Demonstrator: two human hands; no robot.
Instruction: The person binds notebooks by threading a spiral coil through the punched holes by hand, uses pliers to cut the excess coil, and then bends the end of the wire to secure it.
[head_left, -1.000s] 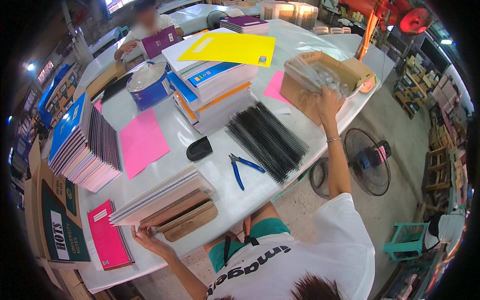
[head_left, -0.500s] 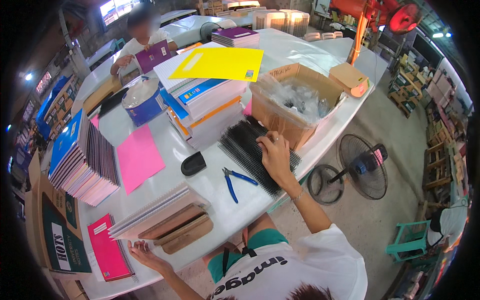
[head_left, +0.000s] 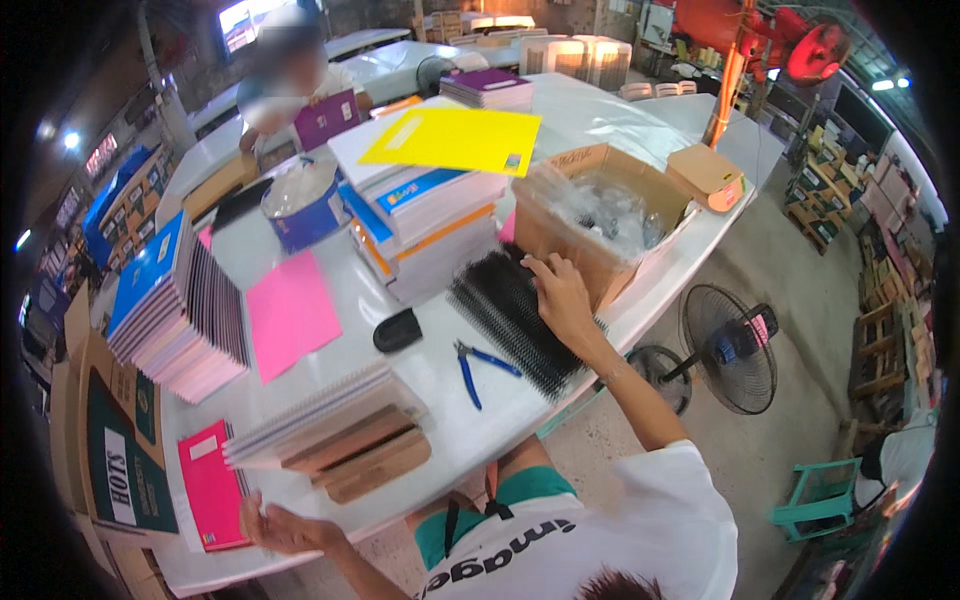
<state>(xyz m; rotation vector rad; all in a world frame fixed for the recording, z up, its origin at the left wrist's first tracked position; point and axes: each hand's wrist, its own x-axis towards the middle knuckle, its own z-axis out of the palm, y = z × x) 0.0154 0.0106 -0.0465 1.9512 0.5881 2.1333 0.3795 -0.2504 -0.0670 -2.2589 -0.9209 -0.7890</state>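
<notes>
A pile of black spiral binding coils [head_left: 520, 335] lies by the table's near right edge. My right hand [head_left: 565, 305] rests over it, with bent fingers closed at the upper coils; the fingertips' hold is partly hidden. At the lower left my left hand [head_left: 287, 527] is open and somewhat blurred, nothing in it, beside a hot-pink spiral notebook [head_left: 212, 480]. Beyond that hand, white coil-edged sheets [head_left: 320, 415] lean against a slotted wooden block [head_left: 375, 462]. Blue-handled cutting pliers [head_left: 470, 375] and a small black pouch [head_left: 398, 330] lie left of the coils.
A stack of blue-covered notebooks [head_left: 180, 310], a pink sheet [head_left: 292, 315] and a tall paper stack under a yellow cover [head_left: 455, 138] stand on the table. An open carton [head_left: 560, 225] holds plastic bags. A person [head_left: 285, 95] sits opposite. A floor fan [head_left: 728, 348] stands at right.
My left hand has lifted slightly and shifted left and down, away from the wooden block. My right hand stays at the coils, its fingers slightly shifted. The whole view has tilted a little.
</notes>
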